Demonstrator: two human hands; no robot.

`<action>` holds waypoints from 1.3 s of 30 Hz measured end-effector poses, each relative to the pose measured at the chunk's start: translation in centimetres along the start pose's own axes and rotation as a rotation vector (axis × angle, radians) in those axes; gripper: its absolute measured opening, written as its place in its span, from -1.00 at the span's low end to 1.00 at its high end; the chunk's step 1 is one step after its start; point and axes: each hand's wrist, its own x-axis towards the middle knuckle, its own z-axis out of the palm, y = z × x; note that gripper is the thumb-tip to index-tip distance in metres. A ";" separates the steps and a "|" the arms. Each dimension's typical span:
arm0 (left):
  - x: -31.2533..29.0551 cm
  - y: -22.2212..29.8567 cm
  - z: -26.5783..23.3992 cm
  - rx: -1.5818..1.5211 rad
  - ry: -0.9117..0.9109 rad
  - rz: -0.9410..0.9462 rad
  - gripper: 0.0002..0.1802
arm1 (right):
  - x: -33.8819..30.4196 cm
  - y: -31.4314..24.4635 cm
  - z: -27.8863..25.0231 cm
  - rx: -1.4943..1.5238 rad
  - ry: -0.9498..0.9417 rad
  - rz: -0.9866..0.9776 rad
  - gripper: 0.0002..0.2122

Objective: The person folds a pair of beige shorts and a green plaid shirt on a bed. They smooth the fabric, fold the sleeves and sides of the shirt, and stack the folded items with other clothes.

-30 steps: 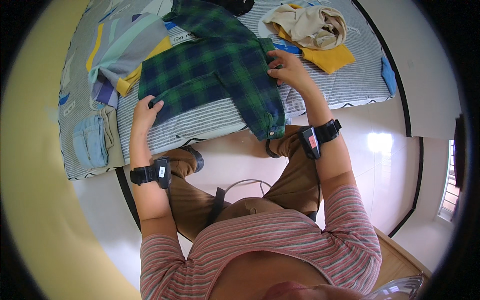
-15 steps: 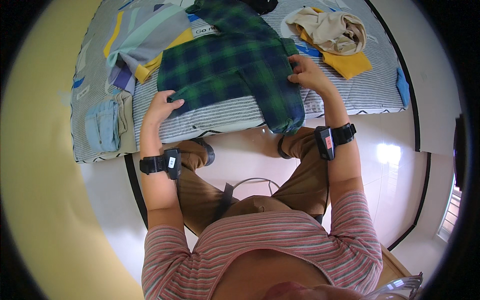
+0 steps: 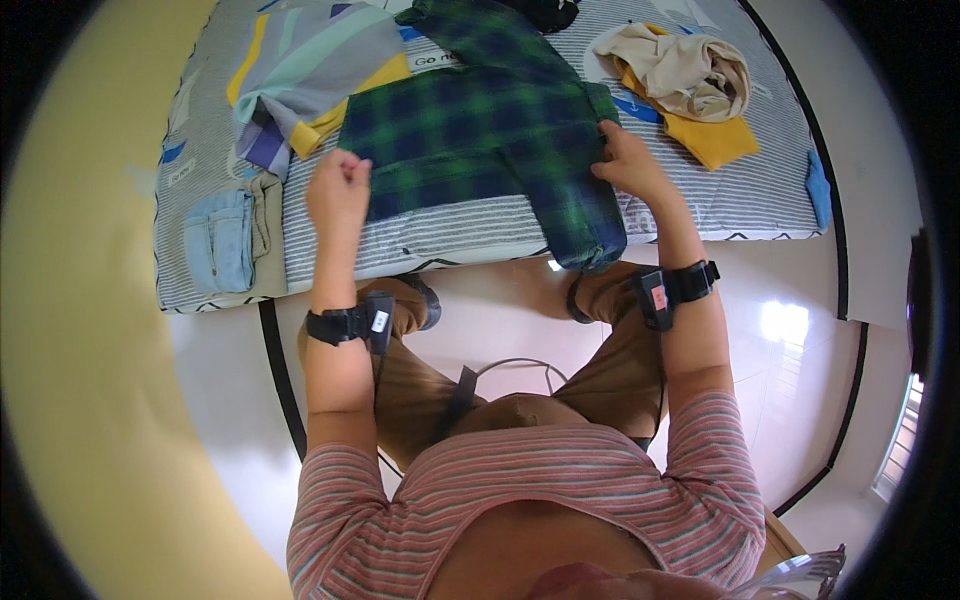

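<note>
A green and navy plaid shirt [image 3: 450,130] lies spread on the bed, partly folded. One sleeve reaches to the far side, and another hangs at the near edge. My left hand [image 3: 338,190] is at the shirt's left edge, its fingers curled with no cloth showing in them. On the right edge of the shirt, my right hand [image 3: 635,165] has thumb and fingers on the fabric, gripping it; part of that grip is hidden.
Striped bedding covers the bed [image 3: 450,225]. Left are a grey, yellow and mint garment [image 3: 320,65] and folded light-blue jeans [image 3: 220,240] beside beige cloth [image 3: 266,225]. Right are crumpled cream cloth [image 3: 680,65], a yellow garment [image 3: 712,142] and a blue cloth [image 3: 818,190].
My left hand has come off the shirt's lower left corner and moved up and to the right, its fingers curling. My right hand stays at the right edge. The whole view has shifted slightly.
</note>
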 end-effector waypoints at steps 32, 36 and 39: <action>-2.6 -0.9 2.1 0.515 -0.552 0.073 -0.41 | -2.5 -1.9 2.5 0.025 0.099 -0.252 -0.74; -2.2 -1.7 1.8 0.457 -0.197 0.036 -0.40 | -5.3 -0.1 -0.2 -0.147 0.059 0.026 -0.65; -2.4 1.0 2.3 -0.270 -0.225 0.175 -0.55 | -6.4 1.4 -0.2 -0.152 -0.020 0.056 -0.63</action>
